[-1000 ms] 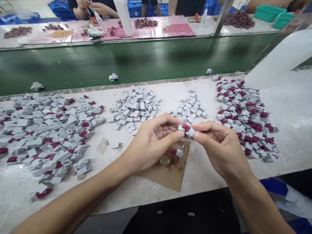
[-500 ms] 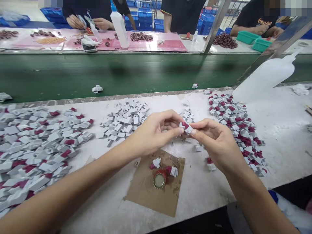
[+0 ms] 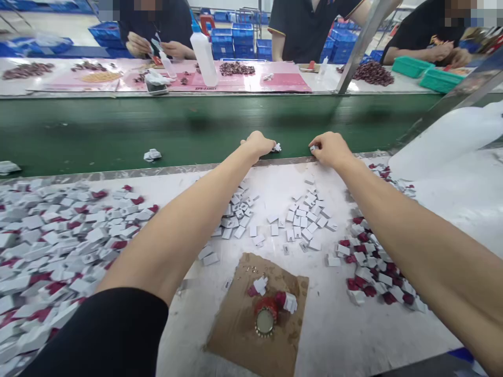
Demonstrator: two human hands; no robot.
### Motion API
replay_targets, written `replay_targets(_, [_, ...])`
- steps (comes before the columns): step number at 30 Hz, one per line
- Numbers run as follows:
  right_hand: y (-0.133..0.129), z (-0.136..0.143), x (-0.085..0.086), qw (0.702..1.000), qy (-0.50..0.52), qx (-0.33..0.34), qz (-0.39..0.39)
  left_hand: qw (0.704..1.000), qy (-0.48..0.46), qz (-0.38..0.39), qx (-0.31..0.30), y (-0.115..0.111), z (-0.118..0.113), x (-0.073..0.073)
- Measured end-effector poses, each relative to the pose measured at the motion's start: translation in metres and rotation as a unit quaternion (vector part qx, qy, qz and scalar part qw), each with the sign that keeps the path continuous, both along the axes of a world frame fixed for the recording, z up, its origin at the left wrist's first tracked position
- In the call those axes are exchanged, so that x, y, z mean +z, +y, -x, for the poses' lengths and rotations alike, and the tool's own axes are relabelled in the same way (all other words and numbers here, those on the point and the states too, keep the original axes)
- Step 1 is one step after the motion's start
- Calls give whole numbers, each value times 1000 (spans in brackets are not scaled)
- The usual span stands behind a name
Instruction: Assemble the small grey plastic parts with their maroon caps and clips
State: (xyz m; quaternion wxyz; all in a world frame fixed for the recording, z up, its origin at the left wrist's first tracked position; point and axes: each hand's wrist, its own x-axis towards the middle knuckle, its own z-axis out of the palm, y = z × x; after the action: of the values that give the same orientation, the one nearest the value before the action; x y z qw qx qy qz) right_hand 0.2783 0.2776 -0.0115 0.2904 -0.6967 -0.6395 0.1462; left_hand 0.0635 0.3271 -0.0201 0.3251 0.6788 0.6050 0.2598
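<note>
My left hand (image 3: 256, 144) reaches out over the green belt. Its fingers are closed and mostly hidden, with a small white-grey plastic piece (image 3: 277, 147) at their tips. Further right, my right hand (image 3: 329, 148) is also at the belt's near edge, thumb and fingers pinched on another small white-grey piece (image 3: 313, 148). Below them on the white table lie loose grey-white blocks (image 3: 302, 214). Nearer me is a cardboard sheet (image 3: 251, 340) bearing a red item with a bottle cap (image 3: 264, 321) and two grey-and-maroon pieces (image 3: 290, 302).
A wide heap of grey and maroon pieces (image 3: 70, 230) covers the left side. Grey-and-maroon pieces (image 3: 377, 267) lie under my right forearm. A large white bottle (image 3: 444, 139) leans at right. People work across the green belt (image 3: 188, 125); a metal post (image 3: 359, 50) rises there.
Both hands have moved forward from above the table to the belt and apart. Before, they held one grey-and-maroon piece together. The view has shifted slightly.
</note>
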Motion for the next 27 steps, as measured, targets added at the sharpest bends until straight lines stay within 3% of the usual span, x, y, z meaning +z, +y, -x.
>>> replay_targets(2, [-12,3,5,1000,2,-11,-16,997,64,25,26,-4,6,4])
replay_targets(4, [-47,5,15,999,23,-7,-30,995,98,16,14,-23,19,12])
replay_targets(7, [-132,5,28,993,104,48,-10,989,137,-5,-47,-73,46,26])
replay_targets(9, [-198,7,27,988,131,85,-13,974,202,-33,-101,-112,65,31])
replay_targets(12, [-281,19,13,984,156,86,-2,952,263,-99,-125,-159,83,29])
replay_targets(14, [-316,31,1,981,184,66,9,944,284,-120,-114,-175,87,23])
replay_targets(17, [-342,47,-12,968,247,7,31,941,305,-111,-92,-180,82,18])
replay_targets(21, [-354,57,-15,953,294,-56,44,936,328,-105,-75,-170,76,17])
replay_targets(27, [-366,57,-18,985,169,11,-9,924,356,-124,-66,-158,79,12])
